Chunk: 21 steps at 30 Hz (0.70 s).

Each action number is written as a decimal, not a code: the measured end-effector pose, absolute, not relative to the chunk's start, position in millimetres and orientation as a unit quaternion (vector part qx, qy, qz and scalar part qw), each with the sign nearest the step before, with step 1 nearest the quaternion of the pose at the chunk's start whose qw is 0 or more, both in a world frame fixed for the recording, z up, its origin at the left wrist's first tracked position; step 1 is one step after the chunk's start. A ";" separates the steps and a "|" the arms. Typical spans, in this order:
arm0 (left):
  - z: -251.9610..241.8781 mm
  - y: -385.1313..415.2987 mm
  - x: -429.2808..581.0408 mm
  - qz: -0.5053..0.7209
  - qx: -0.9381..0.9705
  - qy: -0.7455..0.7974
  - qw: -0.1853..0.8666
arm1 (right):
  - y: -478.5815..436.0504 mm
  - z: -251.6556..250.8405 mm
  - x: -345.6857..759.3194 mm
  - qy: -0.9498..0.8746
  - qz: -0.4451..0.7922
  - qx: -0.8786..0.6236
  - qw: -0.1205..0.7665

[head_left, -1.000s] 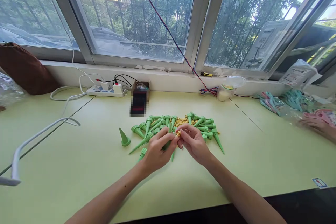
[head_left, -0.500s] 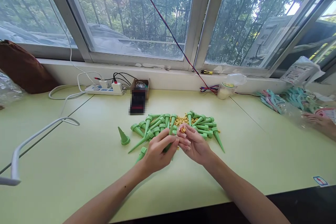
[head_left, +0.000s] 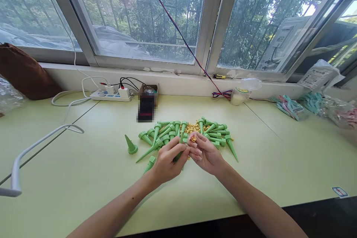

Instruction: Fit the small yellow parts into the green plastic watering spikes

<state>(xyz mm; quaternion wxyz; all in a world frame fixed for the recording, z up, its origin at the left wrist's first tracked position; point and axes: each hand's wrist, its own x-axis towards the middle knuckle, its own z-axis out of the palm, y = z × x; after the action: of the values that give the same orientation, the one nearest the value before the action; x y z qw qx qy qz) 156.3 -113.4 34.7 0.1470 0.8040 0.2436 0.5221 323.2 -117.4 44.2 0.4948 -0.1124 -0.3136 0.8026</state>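
My left hand (head_left: pixel 170 159) is closed around a green plastic spike (head_left: pixel 177 156), which is mostly hidden by the fingers. Between the thumb and fingers of my right hand (head_left: pixel 205 153) is a small yellow plastic plug (head_left: pixel 193 139), its round end facing up toward me. The two hands meet at the fingertips. Just beyond them lies a pile of green ribbed-cap spikes (head_left: pixel 167 129), with many small yellow plugs (head_left: pixel 192 128) heaped in the middle. One spike (head_left: pixel 130 145) stands on its cap, point up, left of the pile.
Along the windowsill are a power strip (head_left: pixel 111 96) with cables, a small box (head_left: pixel 150 90), a blurred dark object (head_left: pixel 145 108) and a jar (head_left: pixel 239 96). Bagged teal and pink items (head_left: pixel 292 107) lie at the right. A white cable (head_left: pixel 41 141) crosses the left side.
My hands and the parts in them have hardly moved. At the far right, another person's hand has drawn back toward the edge and the pink item there has shifted.
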 end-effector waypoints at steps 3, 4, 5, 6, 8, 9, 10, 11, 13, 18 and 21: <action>36.6 -115.1 157.9 0.527 0.792 0.255 0.174 | -117.9 44.6 323.2 -0.323 0.798 -0.124 0.494; 37.6 -115.9 158.8 0.531 0.782 0.262 0.192 | -117.8 44.5 323.1 -0.327 0.796 -0.124 0.495; 38.7 -116.6 159.9 0.537 0.768 0.272 0.221 | -117.7 44.4 322.9 -0.329 0.794 -0.123 0.496; 39.8 -117.0 161.0 0.542 0.746 0.284 0.263 | -117.6 44.3 322.7 -0.330 0.792 -0.121 0.499; 42.4 -116.4 162.9 0.541 0.680 0.305 0.389 | -117.2 44.2 322.4 -0.329 0.790 -0.115 0.504; 43.8 -115.0 163.5 0.535 0.636 0.308 0.464 | -117.0 44.2 322.4 -0.326 0.790 -0.113 0.506; 45.5 -112.9 163.7 0.525 0.585 0.304 0.538 | -116.9 44.3 322.5 -0.322 0.791 -0.111 0.509; 47.2 -110.2 163.5 0.518 0.533 0.293 0.601 | -116.8 44.4 322.7 -0.317 0.792 -0.111 0.510; 50.8 -104.3 162.2 0.522 0.430 0.267 0.687 | -116.7 44.7 323.3 -0.310 0.795 -0.106 0.510; 55.9 -98.5 157.3 0.492 0.356 0.227 0.761 | -117.4 44.5 324.7 -0.307 0.799 -0.092 0.508; 54.7 -102.1 155.2 0.461 0.411 0.200 0.760 | -117.8 43.8 325.0 -0.313 0.798 -0.097 0.506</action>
<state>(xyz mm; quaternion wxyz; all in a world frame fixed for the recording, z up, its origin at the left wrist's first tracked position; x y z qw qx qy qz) 155.2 -102.1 54.7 0.7603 0.4113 0.1995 0.4615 325.0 -117.8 43.8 0.5061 -0.0970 -0.3128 0.7979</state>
